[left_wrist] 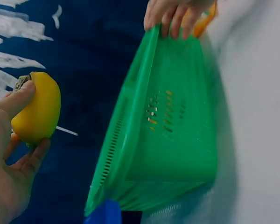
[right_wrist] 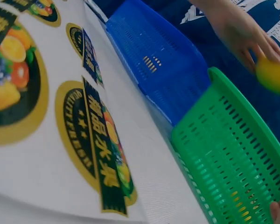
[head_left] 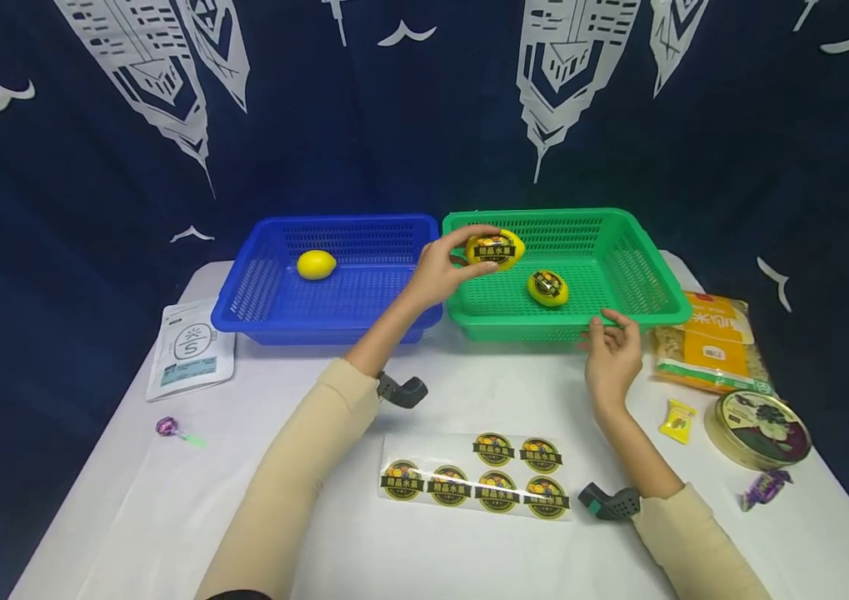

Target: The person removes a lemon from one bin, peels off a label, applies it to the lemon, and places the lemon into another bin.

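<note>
Currently, at your green basket (head_left: 514, 320), these items. One labelled lemon (head_left: 501, 249), raised above the basket's left part, apart from it. Left hand (head_left: 443, 267): your fingers parted to the fruit's width, thumb and fingers pinching it. Right hand (head_left: 614, 358): your fingers bent over the basket's front rim, holding it; firmness, you cannot tell.

Second labelled lemon (head_left: 548, 288), lying inside the basket. Plain lemon (head_left: 316, 264), left of the basket, in the blue basket (head_left: 334, 323). Sticker sheet (head_left: 435, 448), in front of the basket, flat on the tabletop (head_left: 147, 517).

Handling, by judgement: light, firm, smooth-skinned, rather slick; rounded, apt to roll from a loose pinch. Hold it across the broad middle, your fingers clear of the label's edges, which could lift or crease.

Obscured: the raised fruit's underside in the head view; most of its label in the left wrist view. The right wrist view blurs it and crops it at the frame edge. Real or imitation fruit: undetermined.
</note>
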Demonstrator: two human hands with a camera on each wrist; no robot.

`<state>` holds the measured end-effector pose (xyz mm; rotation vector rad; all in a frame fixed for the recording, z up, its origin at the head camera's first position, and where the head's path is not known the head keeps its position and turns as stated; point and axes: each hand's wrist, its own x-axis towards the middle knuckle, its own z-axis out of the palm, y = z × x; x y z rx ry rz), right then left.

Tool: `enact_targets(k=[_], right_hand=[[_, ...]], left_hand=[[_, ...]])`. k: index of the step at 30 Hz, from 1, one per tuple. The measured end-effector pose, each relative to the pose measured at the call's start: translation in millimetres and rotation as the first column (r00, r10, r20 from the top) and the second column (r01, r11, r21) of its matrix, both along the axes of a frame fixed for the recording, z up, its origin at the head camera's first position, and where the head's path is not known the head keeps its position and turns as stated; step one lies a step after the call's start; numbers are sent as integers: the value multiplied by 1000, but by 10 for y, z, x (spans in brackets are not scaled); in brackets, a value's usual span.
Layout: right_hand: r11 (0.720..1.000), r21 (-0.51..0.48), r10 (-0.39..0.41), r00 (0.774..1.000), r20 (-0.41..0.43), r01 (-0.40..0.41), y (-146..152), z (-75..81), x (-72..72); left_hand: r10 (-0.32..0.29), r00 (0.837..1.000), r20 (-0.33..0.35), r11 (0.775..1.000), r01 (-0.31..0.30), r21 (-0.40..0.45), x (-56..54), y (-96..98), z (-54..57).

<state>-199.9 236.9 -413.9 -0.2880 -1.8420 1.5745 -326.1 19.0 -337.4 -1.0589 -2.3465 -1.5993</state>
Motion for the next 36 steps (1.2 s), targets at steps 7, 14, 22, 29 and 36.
enact_targets(k=[7,14,22,29,36], right_hand=[[998,-62,11,998,-63,-15,-2,-63,-84],[998,-55,21,995,-94,-26,20,-139,-50],[998,-56,8,990,-137,-16,53,-184,-27],[998,-65,10,988,-155,-21,64,-194,-57],[998,-55,14,983,-183,-24,95,-171,-89]], left_hand=[[51,999,15,995,-50,-90,-544,367,-32],[148,989,-4,917,-139,-374,-828,677,-262],[251,968,24,841,-206,-500,-847,955,-440],[360,932,54,800,-278,-533,-805,1024,-583],[364,931,33,751,-272,-601,-823,1069,-619]])
